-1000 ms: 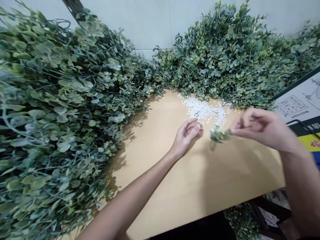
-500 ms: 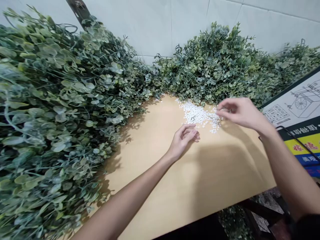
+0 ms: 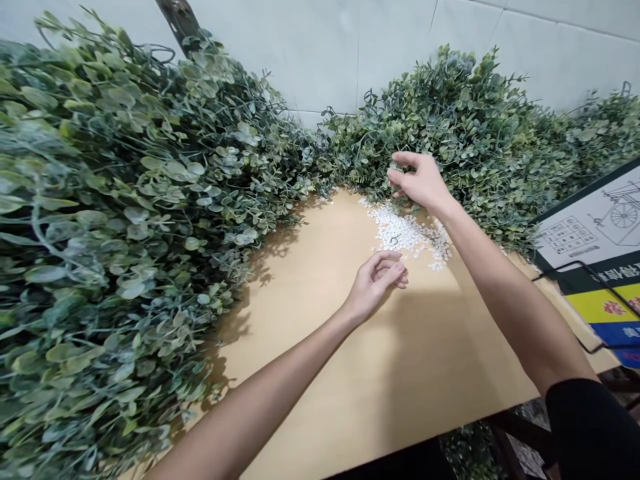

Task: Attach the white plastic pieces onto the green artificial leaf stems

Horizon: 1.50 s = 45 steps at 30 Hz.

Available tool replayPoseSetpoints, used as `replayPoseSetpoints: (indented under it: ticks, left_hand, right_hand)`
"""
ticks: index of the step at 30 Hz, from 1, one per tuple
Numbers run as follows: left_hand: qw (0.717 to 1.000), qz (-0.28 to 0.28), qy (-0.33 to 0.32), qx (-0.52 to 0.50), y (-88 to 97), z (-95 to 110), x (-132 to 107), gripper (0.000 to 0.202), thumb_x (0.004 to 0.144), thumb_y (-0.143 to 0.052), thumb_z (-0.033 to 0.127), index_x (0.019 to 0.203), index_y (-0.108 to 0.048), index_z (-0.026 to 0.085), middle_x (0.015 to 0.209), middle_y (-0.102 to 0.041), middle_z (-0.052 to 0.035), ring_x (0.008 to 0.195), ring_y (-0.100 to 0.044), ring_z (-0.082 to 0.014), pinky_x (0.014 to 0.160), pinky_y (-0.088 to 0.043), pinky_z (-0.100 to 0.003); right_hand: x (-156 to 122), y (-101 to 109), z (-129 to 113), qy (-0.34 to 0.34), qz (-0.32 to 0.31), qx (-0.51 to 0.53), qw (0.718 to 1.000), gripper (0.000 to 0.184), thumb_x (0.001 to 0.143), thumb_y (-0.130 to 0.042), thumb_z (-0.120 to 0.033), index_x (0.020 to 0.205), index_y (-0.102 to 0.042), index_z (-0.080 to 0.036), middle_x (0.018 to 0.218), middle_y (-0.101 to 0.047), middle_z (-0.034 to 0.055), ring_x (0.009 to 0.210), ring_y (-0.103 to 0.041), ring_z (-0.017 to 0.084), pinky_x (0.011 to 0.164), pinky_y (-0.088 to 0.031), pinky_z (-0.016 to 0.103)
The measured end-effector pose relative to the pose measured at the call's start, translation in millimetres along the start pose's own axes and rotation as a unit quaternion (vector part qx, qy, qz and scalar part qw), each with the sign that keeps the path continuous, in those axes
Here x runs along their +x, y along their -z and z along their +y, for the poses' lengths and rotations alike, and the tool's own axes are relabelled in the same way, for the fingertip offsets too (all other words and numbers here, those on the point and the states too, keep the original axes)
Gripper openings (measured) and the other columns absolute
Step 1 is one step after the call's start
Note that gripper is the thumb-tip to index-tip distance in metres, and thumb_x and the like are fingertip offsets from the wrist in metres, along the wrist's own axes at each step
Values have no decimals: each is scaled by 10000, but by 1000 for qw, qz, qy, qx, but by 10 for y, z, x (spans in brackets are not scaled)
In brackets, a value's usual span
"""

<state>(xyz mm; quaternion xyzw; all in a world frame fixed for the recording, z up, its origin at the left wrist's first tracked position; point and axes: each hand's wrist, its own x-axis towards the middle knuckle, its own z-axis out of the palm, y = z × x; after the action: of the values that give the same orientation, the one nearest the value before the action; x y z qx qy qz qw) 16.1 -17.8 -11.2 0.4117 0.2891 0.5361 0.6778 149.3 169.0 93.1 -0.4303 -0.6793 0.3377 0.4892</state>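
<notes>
My left hand (image 3: 379,283) rests on the tabletop just in front of a heap of small white pieces (image 3: 400,230), its fingers curled and the thumb against them. Whatever sits inside that curl, if anything, is hidden. A small dark hook-shaped piece (image 3: 395,240) lies on the heap, just beyond these fingertips. My right hand (image 3: 423,181) is raised at the far side of the heap, in front of the leafy green sprigs (image 3: 450,113). Thumb and forefinger are apart there, with leaves showing between them. I see nothing held in it.
Dense artificial foliage (image 3: 125,220) covers the left side and back of the wooden table (image 3: 320,373). A printed box (image 3: 607,233) stands at the right, with a black wire frame (image 3: 600,280) before it. A tiled wall (image 3: 320,53) rises behind.
My right hand has moved left and away from me, from the heap's right edge to the foliage. A second dark thin piece on the heap no longer shows. The left hand stays put.
</notes>
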Motion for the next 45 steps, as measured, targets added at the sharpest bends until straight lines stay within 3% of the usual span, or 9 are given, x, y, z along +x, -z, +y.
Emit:
replayPoseSetpoints:
  ticks: [8, 14, 20, 23, 27, 31, 34, 38, 45]
  left_hand:
    - [999, 27, -10, -25, 27, -21, 35, 439, 857, -824, 424, 1152, -637, 157, 902, -732, -78, 788, -729, -198, 788, -599, -391]
    - [989, 115, -44, -81, 15, 40, 51, 527, 786, -855, 375, 1196, -570, 208, 1004, -706, -57, 859, -727, -215, 758, -608, -396]
    - [972, 196, -84, -100, 44, 78, 78, 473, 744, -737, 236, 1196, -600, 214, 1009, -708, -44, 895, -723, -206, 793, -597, -357]
    - [978, 169, -72, -102, 33, 85, 69, 412, 839, -729, 386, 1194, -651, 193, 984, -726, -54, 849, -708, -171, 727, -557, -287]
    - [993, 101, -57, -32, 18, 47, 37, 491, 741, -905, 362, 1152, -696, 192, 894, -739, -28, 791, -698, -152, 705, -533, -267]
    - [993, 98, -54, -40, 18, 23, 31, 362, 730, -926, 353, 939, -685, 180, 837, -722, -3, 703, -670, -119, 703, -569, -281]
    - [989, 124, -42, -75, -3, 57, 40, 384, 677, -957, 316, 827, -637, 165, 817, -689, 20, 717, -670, -111, 734, -605, -298]
    - [988, 134, 0, -81, -24, 111, 40, 389, 648, -967, 322, 841, -681, 141, 883, -726, -28, 798, -715, -158, 772, -631, -341]
    - [987, 132, 47, -80, -4, 134, 32, 297, 746, -892, 352, 874, -777, 110, 978, -767, -91, 832, -743, -201, 840, -642, -401]
  right_hand:
    - [-404, -4, -795, 56, -76, 23, 995, 369, 827, -837, -500, 970, -754, -171, 943, -733, 75, 790, -699, 190, 615, -612, 311]
    - [-714, 80, -955, 31, -117, 29, 992, 539, 784, -773, -743, 809, -731, -206, 740, -694, 36, 691, -660, 156, 561, -559, 277]
    - [-861, 225, -777, -49, -138, 70, 987, 592, 806, -696, -801, 704, -680, -219, 586, -618, 11, 552, -599, 139, 565, -543, 311]
    - [-942, 258, -679, -92, -207, 49, 973, 630, 808, -661, -828, 701, -703, -209, 544, -605, 8, 492, -558, 130, 515, -484, 303]
    - [-1059, 243, -587, -112, -305, 35, 945, 687, 845, -549, -867, 776, -728, -207, 587, -641, -4, 425, -515, 111, 435, -398, 285]
    - [-1180, 327, -452, -67, -183, 36, 980, 616, 889, -549, -820, 990, -732, -241, 786, -719, 5, 581, -635, 136, 508, -440, 265]
    - [-1308, 473, -262, -1, -83, -91, 992, 434, 981, -597, -638, 954, -729, -226, 841, -731, 21, 664, -641, 153, 617, -460, 279]
    - [-1478, 596, 90, 42, -114, -289, 949, 102, 970, -650, -273, 964, -722, -202, 842, -748, 39, 736, -658, 199, 716, -469, 316]
    - [-1537, 572, 500, 142, -154, -416, 885, 244, 1009, -528, -155, 1098, -754, -165, 1078, -799, 128, 1009, -703, 301, 919, -522, 405]
